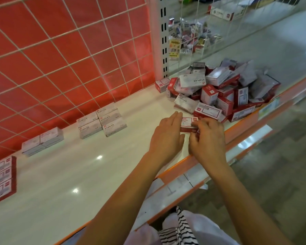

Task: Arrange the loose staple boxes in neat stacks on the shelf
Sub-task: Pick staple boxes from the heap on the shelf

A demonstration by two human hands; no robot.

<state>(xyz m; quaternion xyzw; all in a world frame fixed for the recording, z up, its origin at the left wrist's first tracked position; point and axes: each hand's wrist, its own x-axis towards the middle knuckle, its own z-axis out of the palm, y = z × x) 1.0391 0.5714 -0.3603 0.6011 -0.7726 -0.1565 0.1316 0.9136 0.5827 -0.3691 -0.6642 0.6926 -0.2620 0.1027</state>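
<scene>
A small stack of red-and-white staple boxes (188,123) sits on the white shelf (78,174) near its front edge, between my two hands. My left hand (166,137) rests against the stack's left side with straight fingers. My right hand (208,138) curls its fingers round the stack's right end. A loose heap of staple boxes (224,89) lies just behind, at the shelf's right end. Neat white stacks (102,121) (42,141) stand along the back, and a red-edged stack (2,179) stands at the far left.
A white wire grid over a red panel (60,50) backs the shelf. An orange lip (184,167) runs along the front edge. A wire divider (201,32) at the right separates a neighbouring bay holding small packets. Grey floor lies below on the right.
</scene>
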